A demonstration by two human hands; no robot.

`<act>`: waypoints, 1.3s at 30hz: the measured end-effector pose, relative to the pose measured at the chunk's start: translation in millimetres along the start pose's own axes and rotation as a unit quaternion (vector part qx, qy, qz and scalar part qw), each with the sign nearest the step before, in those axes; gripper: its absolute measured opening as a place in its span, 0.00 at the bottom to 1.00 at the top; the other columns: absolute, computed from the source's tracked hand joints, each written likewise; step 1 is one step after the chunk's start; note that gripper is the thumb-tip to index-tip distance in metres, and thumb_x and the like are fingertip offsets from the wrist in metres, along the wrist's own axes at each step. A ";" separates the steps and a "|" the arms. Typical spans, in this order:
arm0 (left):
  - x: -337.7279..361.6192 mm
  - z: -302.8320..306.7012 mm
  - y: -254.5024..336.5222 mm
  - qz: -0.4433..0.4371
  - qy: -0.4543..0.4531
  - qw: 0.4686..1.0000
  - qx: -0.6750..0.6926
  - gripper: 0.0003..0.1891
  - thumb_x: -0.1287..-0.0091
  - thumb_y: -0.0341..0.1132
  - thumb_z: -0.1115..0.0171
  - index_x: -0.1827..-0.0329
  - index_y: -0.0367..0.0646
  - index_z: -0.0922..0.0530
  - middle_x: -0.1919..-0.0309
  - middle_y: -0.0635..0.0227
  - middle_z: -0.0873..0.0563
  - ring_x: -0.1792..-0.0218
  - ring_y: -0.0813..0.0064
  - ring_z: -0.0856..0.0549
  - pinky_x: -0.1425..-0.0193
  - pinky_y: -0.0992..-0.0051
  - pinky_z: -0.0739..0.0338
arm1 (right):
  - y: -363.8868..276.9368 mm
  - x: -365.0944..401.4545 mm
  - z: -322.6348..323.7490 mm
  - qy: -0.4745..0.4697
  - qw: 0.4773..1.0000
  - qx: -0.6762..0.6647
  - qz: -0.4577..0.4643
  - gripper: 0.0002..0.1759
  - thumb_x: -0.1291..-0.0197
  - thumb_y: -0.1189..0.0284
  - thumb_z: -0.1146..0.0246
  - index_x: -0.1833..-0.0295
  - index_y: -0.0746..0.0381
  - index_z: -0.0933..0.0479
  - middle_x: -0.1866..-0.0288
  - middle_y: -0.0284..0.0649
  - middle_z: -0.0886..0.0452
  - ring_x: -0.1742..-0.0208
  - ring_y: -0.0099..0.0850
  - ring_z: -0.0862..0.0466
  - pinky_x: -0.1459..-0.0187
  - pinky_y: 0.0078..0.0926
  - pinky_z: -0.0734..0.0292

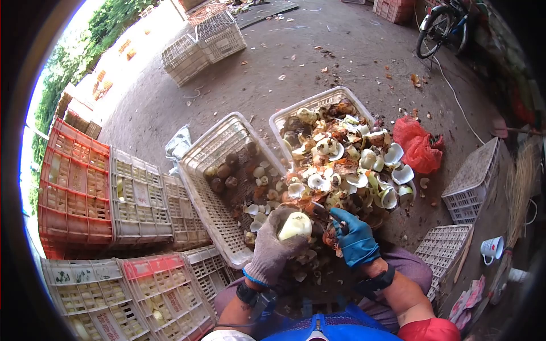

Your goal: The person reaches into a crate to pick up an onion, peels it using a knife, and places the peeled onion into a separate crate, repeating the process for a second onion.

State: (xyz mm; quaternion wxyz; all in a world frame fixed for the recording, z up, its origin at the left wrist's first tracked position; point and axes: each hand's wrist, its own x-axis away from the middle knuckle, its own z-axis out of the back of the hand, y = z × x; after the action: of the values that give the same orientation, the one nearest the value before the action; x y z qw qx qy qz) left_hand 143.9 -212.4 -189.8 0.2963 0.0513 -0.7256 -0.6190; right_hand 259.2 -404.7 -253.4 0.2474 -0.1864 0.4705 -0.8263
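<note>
My left hand (274, 245), in a greyish work glove, is closed around a pale, peeled onion (295, 225). To its right, my right hand (354, 237) wears a blue glove and is closed on a small knife (320, 209); only a short dark part shows past the fingers, pointing toward the onion. Just beyond both hands lies a large heap of onion skins and cut outer layers (341, 165), spilling out of a white crate (307, 102). Left of it, another white crate (196, 210) holds several brown, unpeeled onions (230, 160) and loose scraps.
Stacked red and white crates (142, 196) with pale onions inside stand at my left. A red mesh bag (418, 145) lies right of the heap. On the right are upturned crates (469, 184), a white mug (492, 249) and a broom (516, 193). A bicycle (441, 28) stands farther back.
</note>
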 end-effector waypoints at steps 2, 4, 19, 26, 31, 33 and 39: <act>-0.9 1.9 -0.3 -0.002 0.009 1.000 0.022 0.29 0.35 0.31 0.24 0.31 0.36 0.24 0.45 0.62 0.13 0.47 0.74 0.12 0.41 0.71 0.14 | 1.2 -1.0 -0.7 -0.026 0.998 -0.053 -0.034 0.23 0.29 0.77 0.33 0.29 0.60 0.19 0.50 0.55 0.10 0.53 0.49 0.09 0.51 0.40 0.13; -6.5 6.8 -8.2 -0.013 0.012 0.999 0.030 0.30 0.35 0.30 0.24 0.30 0.36 0.25 0.44 0.61 0.13 0.45 0.74 0.12 0.40 0.71 0.14 | 8.0 1.5 -5.8 -0.023 0.998 -0.053 0.024 0.25 0.32 0.79 0.33 0.30 0.59 0.18 0.50 0.54 0.10 0.54 0.49 0.09 0.52 0.41 0.13; -7.8 1.7 -20.6 0.034 -0.042 0.989 0.135 0.27 0.37 0.34 0.27 0.35 0.36 0.22 0.46 0.63 0.13 0.46 0.75 0.13 0.41 0.72 0.16 | -5.0 1.2 6.8 0.053 0.953 0.237 0.184 0.36 0.45 0.74 0.28 0.26 0.56 0.21 0.65 0.37 0.14 0.65 0.45 0.14 0.63 0.45 0.21; -2.1 0.2 -6.7 0.051 -0.031 0.996 0.063 0.25 0.36 0.34 0.26 0.37 0.36 0.20 0.47 0.62 0.13 0.46 0.75 0.13 0.42 0.72 0.15 | 0.0 3.7 5.7 0.020 0.980 0.146 0.136 0.30 0.40 0.79 0.32 0.29 0.57 0.19 0.60 0.37 0.12 0.62 0.39 0.12 0.59 0.39 0.18; -7.2 8.6 -22.9 0.029 -0.060 0.991 0.113 0.27 0.36 0.34 0.23 0.36 0.35 0.21 0.47 0.62 0.12 0.46 0.74 0.13 0.42 0.73 0.14 | 18.1 -6.0 2.1 -0.073 0.976 -0.083 -0.187 0.25 0.31 0.73 0.31 0.29 0.60 0.19 0.51 0.49 0.09 0.53 0.37 0.08 0.51 0.34 0.14; -6.5 6.0 -18.3 0.048 -0.043 0.994 0.090 0.29 0.38 0.36 0.21 0.35 0.36 0.21 0.46 0.62 0.12 0.45 0.74 0.13 0.40 0.71 0.15 | 12.4 -5.7 6.3 -0.126 0.957 -0.167 -0.199 0.26 0.29 0.70 0.28 0.28 0.61 0.21 0.49 0.49 0.09 0.49 0.33 0.09 0.46 0.33 0.14; -4.9 -4.7 -5.9 -0.022 -0.038 0.988 -0.148 0.36 0.44 0.43 0.14 0.34 0.40 0.20 0.45 0.61 0.11 0.43 0.70 0.12 0.35 0.65 0.17 | -35.9 -6.3 20.0 -0.124 0.974 -0.188 0.009 0.32 0.29 0.62 0.25 0.25 0.63 0.23 0.44 0.50 0.10 0.43 0.32 0.11 0.40 0.34 0.15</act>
State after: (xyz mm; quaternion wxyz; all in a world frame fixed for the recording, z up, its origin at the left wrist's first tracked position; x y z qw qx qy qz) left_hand 148.5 -215.7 -196.7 0.2589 -0.0011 -0.6353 -0.7276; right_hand 266.7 -399.1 -212.8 0.2719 -0.3262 0.5849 -0.6911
